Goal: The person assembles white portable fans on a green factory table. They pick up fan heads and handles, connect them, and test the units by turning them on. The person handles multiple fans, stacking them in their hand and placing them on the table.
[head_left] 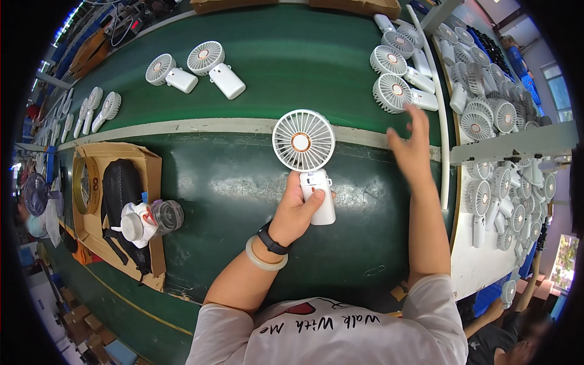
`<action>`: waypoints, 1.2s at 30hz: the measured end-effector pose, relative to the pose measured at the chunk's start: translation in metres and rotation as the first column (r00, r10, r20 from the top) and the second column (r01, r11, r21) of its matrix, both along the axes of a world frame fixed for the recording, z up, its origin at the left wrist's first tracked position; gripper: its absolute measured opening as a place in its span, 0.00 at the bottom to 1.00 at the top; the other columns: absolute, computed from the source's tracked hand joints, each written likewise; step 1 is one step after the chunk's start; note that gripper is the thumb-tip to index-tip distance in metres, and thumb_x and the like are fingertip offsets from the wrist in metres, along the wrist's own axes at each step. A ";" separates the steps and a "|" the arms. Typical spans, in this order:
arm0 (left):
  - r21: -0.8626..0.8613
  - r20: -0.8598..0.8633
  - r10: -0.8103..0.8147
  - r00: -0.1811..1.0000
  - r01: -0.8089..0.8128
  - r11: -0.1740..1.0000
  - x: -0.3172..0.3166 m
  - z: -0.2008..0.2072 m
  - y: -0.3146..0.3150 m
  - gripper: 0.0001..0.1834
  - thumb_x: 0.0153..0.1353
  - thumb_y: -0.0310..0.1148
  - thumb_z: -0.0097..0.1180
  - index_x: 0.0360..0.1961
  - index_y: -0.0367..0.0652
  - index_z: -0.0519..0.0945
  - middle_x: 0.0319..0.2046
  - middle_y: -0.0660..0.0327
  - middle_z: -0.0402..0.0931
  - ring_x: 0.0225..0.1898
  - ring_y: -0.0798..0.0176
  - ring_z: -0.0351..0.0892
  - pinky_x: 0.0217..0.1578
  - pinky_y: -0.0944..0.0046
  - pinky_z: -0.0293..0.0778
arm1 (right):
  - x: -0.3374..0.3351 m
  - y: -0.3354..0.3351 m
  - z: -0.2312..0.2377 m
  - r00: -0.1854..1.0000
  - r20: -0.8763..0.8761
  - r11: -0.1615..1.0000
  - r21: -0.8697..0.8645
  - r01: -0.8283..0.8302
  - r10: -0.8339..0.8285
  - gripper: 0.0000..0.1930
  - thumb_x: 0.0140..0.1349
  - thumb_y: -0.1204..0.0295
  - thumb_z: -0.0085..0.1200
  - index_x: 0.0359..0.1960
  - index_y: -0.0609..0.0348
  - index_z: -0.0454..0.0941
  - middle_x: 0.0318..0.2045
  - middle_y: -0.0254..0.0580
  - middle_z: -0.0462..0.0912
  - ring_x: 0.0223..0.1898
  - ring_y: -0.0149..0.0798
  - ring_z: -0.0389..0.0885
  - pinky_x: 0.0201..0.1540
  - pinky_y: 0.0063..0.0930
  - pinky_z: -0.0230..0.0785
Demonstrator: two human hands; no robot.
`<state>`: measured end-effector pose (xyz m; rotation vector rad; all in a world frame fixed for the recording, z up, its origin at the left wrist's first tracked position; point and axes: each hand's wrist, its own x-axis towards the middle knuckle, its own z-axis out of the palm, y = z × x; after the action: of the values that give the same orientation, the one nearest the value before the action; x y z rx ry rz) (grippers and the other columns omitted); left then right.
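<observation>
My left hand (296,210) grips the handle of a white handheld fan (304,143), held upright over the green belt with its round grille facing me. My right hand (412,149) is raised with fingers spread, holding nothing, just below a cluster of white fans (394,91) lying at the belt's far right. On my left wrist sit a black watch and a pale bangle.
Two white fans (210,64) lie on the far belt (286,55). A white shelf (480,261) at the right is heaped with several fans. A cardboard tray (152,164) at the left holds a black bag, tape roll and a cup. Another person crouches at the lower right.
</observation>
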<state>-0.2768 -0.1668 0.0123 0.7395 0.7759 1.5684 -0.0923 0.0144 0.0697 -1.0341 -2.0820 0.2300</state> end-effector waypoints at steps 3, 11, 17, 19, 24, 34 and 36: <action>-0.013 0.112 -0.036 0.993 0.037 0.999 0.003 0.002 0.003 0.23 0.63 0.34 0.49 0.56 0.42 0.58 0.48 0.55 0.69 0.46 0.58 0.76 0.44 0.59 0.74 | -0.012 0.052 -0.001 0.960 0.148 0.964 0.155 0.214 -0.237 0.29 0.48 0.74 0.59 0.54 0.63 0.66 0.57 0.57 0.64 0.58 0.55 0.62 0.60 0.43 0.55; -0.018 0.147 -0.060 0.987 0.064 0.998 -0.007 0.003 -0.002 0.24 0.62 0.26 0.47 0.58 0.40 0.56 0.50 0.52 0.69 0.48 0.60 0.74 0.50 0.60 0.70 | -0.070 0.038 -0.008 0.959 0.279 0.989 0.119 -0.085 0.049 0.35 0.48 0.61 0.63 0.57 0.62 0.64 0.57 0.54 0.66 0.59 0.53 0.62 0.60 0.45 0.54; -0.027 0.168 -0.051 0.984 0.057 0.998 -0.007 0.006 -0.003 0.24 0.63 0.25 0.46 0.59 0.41 0.55 0.51 0.52 0.69 0.49 0.59 0.74 0.49 0.60 0.70 | -0.052 0.048 -0.019 0.854 0.505 0.987 0.152 0.058 -0.128 0.36 0.50 0.57 0.61 0.61 0.50 0.62 0.57 0.46 0.65 0.60 0.49 0.59 0.60 0.48 0.51; -0.014 0.146 -0.042 0.988 0.045 0.999 -0.006 0.005 -0.001 0.24 0.63 0.29 0.48 0.58 0.41 0.56 0.50 0.51 0.69 0.48 0.57 0.75 0.47 0.58 0.73 | -0.048 0.041 -0.011 0.824 0.541 0.982 0.165 0.096 -0.172 0.34 0.50 0.59 0.61 0.60 0.45 0.64 0.54 0.45 0.67 0.57 0.48 0.63 0.58 0.47 0.55; 0.063 0.141 -0.062 0.988 0.054 0.997 -0.006 0.002 -0.001 0.24 0.62 0.31 0.49 0.58 0.42 0.57 0.50 0.51 0.69 0.47 0.56 0.76 0.46 0.58 0.74 | -0.030 0.025 -0.001 0.928 0.372 0.999 -0.042 0.008 0.009 0.28 0.51 0.69 0.60 0.56 0.49 0.68 0.46 0.47 0.71 0.47 0.48 0.71 0.50 0.38 0.64; 0.068 0.158 0.002 0.987 -0.013 0.998 -0.003 0.002 -0.001 0.26 0.61 0.28 0.51 0.58 0.42 0.57 0.50 0.52 0.69 0.48 0.57 0.75 0.48 0.58 0.72 | -0.023 -0.075 -0.018 0.253 -0.958 0.109 -0.268 -0.957 -0.134 0.27 0.63 0.58 0.46 0.57 0.62 0.58 0.47 0.52 0.70 0.42 0.44 0.74 0.41 0.38 0.71; 0.060 0.181 0.002 0.984 -0.013 0.998 -0.002 0.003 0.000 0.27 0.60 0.25 0.51 0.59 0.42 0.57 0.50 0.52 0.69 0.47 0.58 0.75 0.48 0.59 0.72 | -0.025 -0.078 -0.021 0.180 -0.956 -0.036 -0.176 -0.984 -0.232 0.27 0.62 0.57 0.46 0.58 0.60 0.58 0.48 0.52 0.70 0.40 0.44 0.72 0.38 0.37 0.69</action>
<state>-0.2784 -0.1672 0.0157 0.6281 0.6004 1.6461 -0.1176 -0.0638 0.0487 -0.1611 -0.7860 2.3584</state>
